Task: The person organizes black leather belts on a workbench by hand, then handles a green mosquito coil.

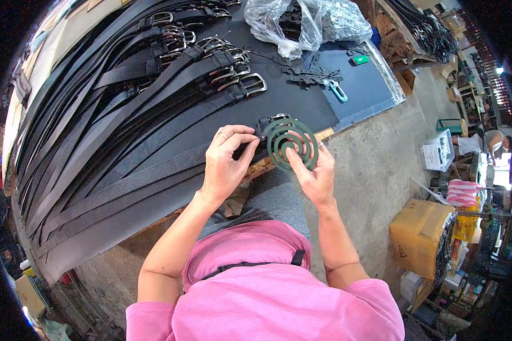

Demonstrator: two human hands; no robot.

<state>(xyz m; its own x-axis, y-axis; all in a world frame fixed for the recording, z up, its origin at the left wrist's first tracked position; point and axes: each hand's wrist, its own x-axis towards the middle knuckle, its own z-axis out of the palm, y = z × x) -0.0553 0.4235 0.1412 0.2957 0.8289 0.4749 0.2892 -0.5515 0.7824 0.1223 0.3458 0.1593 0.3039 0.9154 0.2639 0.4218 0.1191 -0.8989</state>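
A dark green mosquito coil is in my right hand, the thumb pressed near its centre and the fingers behind it. My left hand is just left of the coil, thumb and forefinger pinched together by its outer edge. Whatever sits between those fingertips is too small to make out. Beyond the coil, partly hidden by it, a belt buckle rests near the table edge. Many black belts with metal buckles lie in a heap to the left of my hands.
The dark-topped table bears a clear plastic bag, a green lighter, blue-handled snips and black scraps. A cardboard box and white bin stand right on the concrete floor. Another person is at far right.
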